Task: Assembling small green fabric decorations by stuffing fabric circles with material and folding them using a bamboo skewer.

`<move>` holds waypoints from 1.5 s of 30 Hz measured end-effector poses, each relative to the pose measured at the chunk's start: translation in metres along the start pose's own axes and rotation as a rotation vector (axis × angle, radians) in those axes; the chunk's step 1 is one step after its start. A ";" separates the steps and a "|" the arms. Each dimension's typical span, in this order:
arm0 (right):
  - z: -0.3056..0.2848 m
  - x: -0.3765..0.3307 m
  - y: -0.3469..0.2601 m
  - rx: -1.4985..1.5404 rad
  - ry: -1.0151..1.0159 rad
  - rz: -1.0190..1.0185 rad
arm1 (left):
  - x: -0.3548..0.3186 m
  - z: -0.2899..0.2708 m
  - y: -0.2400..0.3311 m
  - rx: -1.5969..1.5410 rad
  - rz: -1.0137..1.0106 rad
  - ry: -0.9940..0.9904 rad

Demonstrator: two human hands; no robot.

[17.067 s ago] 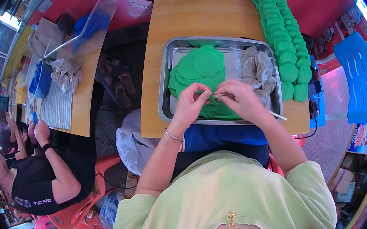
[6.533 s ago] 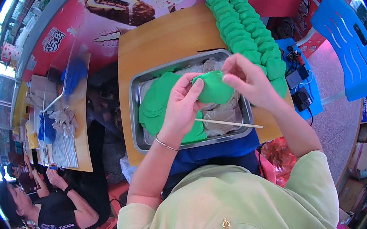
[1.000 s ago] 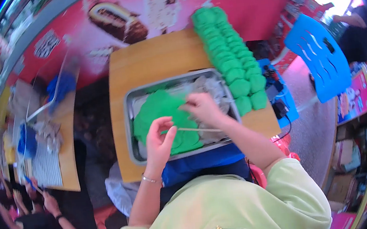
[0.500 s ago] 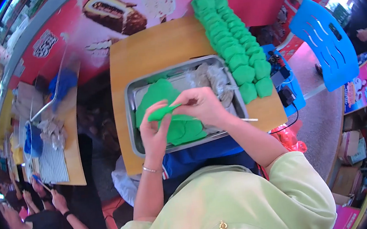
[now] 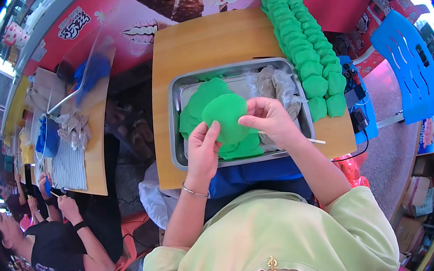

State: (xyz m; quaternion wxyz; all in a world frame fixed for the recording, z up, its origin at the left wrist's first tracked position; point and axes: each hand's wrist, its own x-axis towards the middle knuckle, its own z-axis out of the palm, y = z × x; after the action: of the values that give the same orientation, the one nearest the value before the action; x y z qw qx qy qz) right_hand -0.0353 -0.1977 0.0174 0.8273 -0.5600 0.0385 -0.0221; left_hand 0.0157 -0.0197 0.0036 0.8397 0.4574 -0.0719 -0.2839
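A thin, rounded green sheet (image 5: 225, 114), its material unclear, is held up nearly flat in front of me. My left hand (image 5: 204, 155) pinches its lower left edge between thumb and fingers. On its right edge, my right hand (image 5: 270, 122) has a similar pinch. Below both hands lies a metal tray (image 5: 177, 145), with a pile of similar green sheets (image 5: 192, 112) in its left part. Clear plastic bags with brownish-grey contents (image 5: 287, 88) fill the tray's right side.
Two long rows of overlapping green pieces (image 5: 300, 47) line the right of the wooden table (image 5: 206, 36). A white stick (image 5: 316, 141) juts past the tray. A blue chair (image 5: 405, 68) stands right; a co-worker in black (image 5: 60, 252) sits left by another table (image 5: 95, 164).
The green sheet, folded and pinched together before, is now spread out facing me. My hands have moved apart, and the whole view has shifted, with the table appearing further right.
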 end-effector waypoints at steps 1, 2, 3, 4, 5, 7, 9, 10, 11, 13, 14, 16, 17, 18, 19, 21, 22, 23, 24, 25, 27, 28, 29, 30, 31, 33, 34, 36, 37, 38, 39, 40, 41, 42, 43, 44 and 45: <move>-0.001 0.000 0.000 0.001 -0.002 0.002 | -0.001 0.001 0.001 -0.004 -0.001 0.008; -0.002 0.000 0.001 0.011 -0.017 0.009 | -0.001 0.001 0.002 -0.009 -0.002 0.016; -0.002 0.000 0.001 0.020 -0.033 0.014 | -0.001 0.000 0.003 -0.008 -0.001 0.019; -0.003 -0.001 0.000 0.022 -0.036 0.016 | -0.001 -0.001 0.004 0.030 -0.001 0.014; -0.004 -0.001 -0.001 -0.002 -0.039 0.036 | -0.002 -0.002 0.005 0.068 -0.001 0.009; -0.006 -0.002 -0.001 -0.024 -0.043 0.059 | 0.000 -0.007 0.005 0.075 0.003 0.003; -0.007 -0.003 -0.001 -0.011 -0.047 0.071 | -0.001 -0.008 0.004 0.080 0.005 -0.008; -0.007 -0.004 -0.001 -0.012 -0.045 0.071 | -0.001 -0.008 0.004 0.072 0.004 -0.010; -0.006 -0.004 -0.001 0.002 -0.049 0.061 | -0.002 -0.008 0.004 0.064 0.002 -0.012; -0.007 -0.005 -0.001 0.016 -0.048 0.051 | -0.001 -0.006 0.002 0.051 -0.013 -0.019; -0.009 -0.005 0.002 0.018 -0.041 0.051 | 0.000 -0.005 0.002 0.038 -0.025 -0.025; -0.009 -0.005 0.005 0.020 -0.029 0.050 | 0.000 -0.006 0.002 0.044 -0.032 -0.033; -0.009 -0.006 0.005 0.017 -0.052 0.056 | 0.000 -0.006 0.003 0.049 -0.035 -0.039; -0.009 -0.007 0.006 0.012 -0.072 0.060 | 0.000 -0.008 0.002 0.048 -0.039 -0.047; -0.008 -0.007 0.007 0.011 -0.065 0.056 | 0.000 -0.011 0.000 0.033 -0.059 -0.043; -0.005 -0.007 0.011 0.016 -0.047 0.023 | 0.001 -0.014 -0.003 0.019 -0.080 -0.044; -0.004 -0.007 0.011 0.015 -0.043 0.019 | 0.001 -0.015 -0.004 0.016 -0.104 -0.025; -0.004 -0.008 0.011 0.015 -0.054 0.051 | 0.001 -0.015 -0.004 0.012 -0.128 -0.005; -0.004 -0.009 0.011 0.013 -0.063 0.083 | 0.002 -0.012 -0.006 0.012 -0.128 -0.010; -0.004 -0.010 0.011 0.012 -0.060 0.080 | 0.002 -0.007 -0.009 0.187 0.045 0.084; -0.007 -0.010 0.010 -0.054 -0.013 0.071 | 0.000 -0.002 -0.010 0.360 0.222 0.171; -0.008 -0.010 0.010 -0.057 -0.009 0.065 | -0.005 -0.002 -0.010 0.484 0.325 0.187; -0.009 -0.010 0.011 -0.067 0.022 0.055 | -0.009 -0.002 -0.011 0.607 0.428 0.202; -0.008 -0.011 0.012 -0.075 0.050 0.047 | -0.013 0.004 -0.010 0.548 0.412 0.121; -0.006 -0.011 0.012 -0.076 0.051 0.043 | -0.015 0.008 -0.011 0.549 0.414 0.117; 0.003 -0.013 0.011 -0.289 0.069 -0.036 | -0.017 0.017 -0.014 0.614 0.434 -0.067; 0.007 -0.015 0.009 -0.302 0.065 -0.037 | -0.016 0.019 -0.017 0.598 0.479 -0.066; 0.006 -0.018 0.018 -0.267 0.027 -0.060 | -0.016 0.018 -0.021 0.544 0.435 -0.063; 0.005 -0.018 0.020 -0.233 -0.018 -0.081 | -0.017 0.019 -0.022 0.490 0.392 -0.053; 0.002 -0.019 0.017 -0.233 -0.009 -0.086 | -0.017 0.020 -0.022 0.490 0.390 -0.064; -0.002 -0.020 0.012 -0.186 0.037 -0.084 | -0.018 0.021 -0.020 0.482 0.359 -0.068; -0.006 -0.020 0.005 -0.139 0.083 -0.083 | -0.018 0.021 -0.019 0.473 0.327 -0.072; -0.011 -0.018 -0.006 -0.078 0.180 -0.181 | -0.019 0.019 -0.019 0.474 0.329 -0.074; -0.017 -0.015 -0.021 -0.019 0.279 -0.278 | -0.019 0.017 -0.019 0.469 0.335 -0.080; -0.023 -0.012 -0.039 0.083 0.428 -0.350 | -0.019 0.016 -0.019 0.464 0.340 -0.086; -0.026 -0.009 -0.059 0.186 0.578 -0.424 | -0.018 0.018 -0.019 0.461 0.341 -0.092; -0.017 -0.011 -0.086 0.232 0.575 -0.502 | -0.019 0.017 -0.018 0.463 0.346 -0.082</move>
State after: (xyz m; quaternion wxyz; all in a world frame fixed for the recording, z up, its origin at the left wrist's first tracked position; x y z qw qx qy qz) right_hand -0.0473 -0.2449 0.0916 0.8093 -0.4257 0.1278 -0.3839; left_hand -0.0141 -0.0291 0.0012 0.7452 0.6061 -0.2455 -0.1305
